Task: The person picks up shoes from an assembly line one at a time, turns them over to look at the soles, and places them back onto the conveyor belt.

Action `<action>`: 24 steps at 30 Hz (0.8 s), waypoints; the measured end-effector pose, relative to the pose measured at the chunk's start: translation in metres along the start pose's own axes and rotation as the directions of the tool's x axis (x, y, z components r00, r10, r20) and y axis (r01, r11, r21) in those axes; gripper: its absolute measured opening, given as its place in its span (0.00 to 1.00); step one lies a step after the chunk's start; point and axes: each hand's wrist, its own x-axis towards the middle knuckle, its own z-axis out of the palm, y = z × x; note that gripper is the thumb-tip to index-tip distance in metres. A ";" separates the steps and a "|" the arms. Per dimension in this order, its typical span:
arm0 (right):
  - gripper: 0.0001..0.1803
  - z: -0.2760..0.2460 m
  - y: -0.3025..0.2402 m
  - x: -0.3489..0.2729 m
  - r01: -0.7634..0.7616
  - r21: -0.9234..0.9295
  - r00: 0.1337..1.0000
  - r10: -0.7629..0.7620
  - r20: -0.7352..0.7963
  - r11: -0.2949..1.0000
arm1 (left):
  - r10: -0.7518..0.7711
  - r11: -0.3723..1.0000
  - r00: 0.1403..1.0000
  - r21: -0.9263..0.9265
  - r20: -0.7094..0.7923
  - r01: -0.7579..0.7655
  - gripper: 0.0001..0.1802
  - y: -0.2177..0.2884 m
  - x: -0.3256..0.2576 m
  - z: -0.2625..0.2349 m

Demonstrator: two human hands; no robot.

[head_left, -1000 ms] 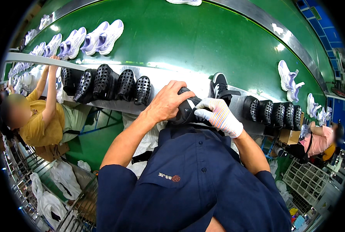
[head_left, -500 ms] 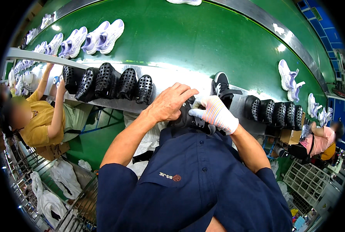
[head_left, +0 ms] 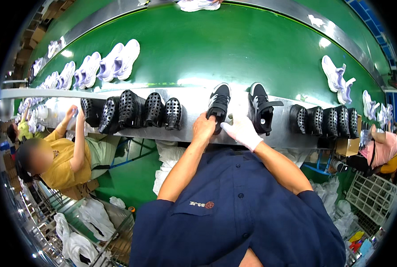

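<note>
A black shoe with grey-white trim [head_left: 219, 101] stands on the metal bench strip, toe pointing away from me. My bare left hand [head_left: 203, 127] grips it at the heel and collar, its fingers partly hidden by the opening. Just right of that heel is my right hand [head_left: 243, 130] in a white glove, thumb and fingers apart. Its thumb reaches the shoe's heel edge; I cannot tell whether it presses on it. A matching black shoe [head_left: 260, 107] stands to the right, its strap [head_left: 270, 104] sticking out sideways, with no hand on it.
Black perforated shoe forms line the bench at left [head_left: 132, 109] and right [head_left: 325, 121]. Beyond runs a green belt [head_left: 234, 44] carrying white-and-lilac sneakers [head_left: 119, 61]. A person in yellow [head_left: 69, 155] works at left, another in pink [head_left: 378, 144] sits far right. Wire carts stand on both sides.
The shoe between my hands has gone from near my body to upright on the bench, beside its match. My hands have moved down to its heel, and the right hand's fingers have come apart.
</note>
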 end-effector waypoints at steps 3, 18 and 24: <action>0.26 0.011 0.007 0.011 -0.023 -0.013 0.999 0.024 0.027 1.000 | 0.158 0.942 0.987 0.301 0.002 -0.151 0.29 0.016 -0.013 -0.003; 0.23 -0.002 0.025 -0.012 -0.141 0.354 0.990 0.136 0.038 0.925 | 0.829 0.524 0.546 0.511 -0.122 -0.681 0.11 0.020 -0.045 0.003; 0.21 -0.052 0.110 -0.050 -0.282 0.258 0.686 0.382 -0.619 0.924 | 0.862 0.469 0.493 0.188 0.114 -0.863 0.08 0.037 -0.079 0.039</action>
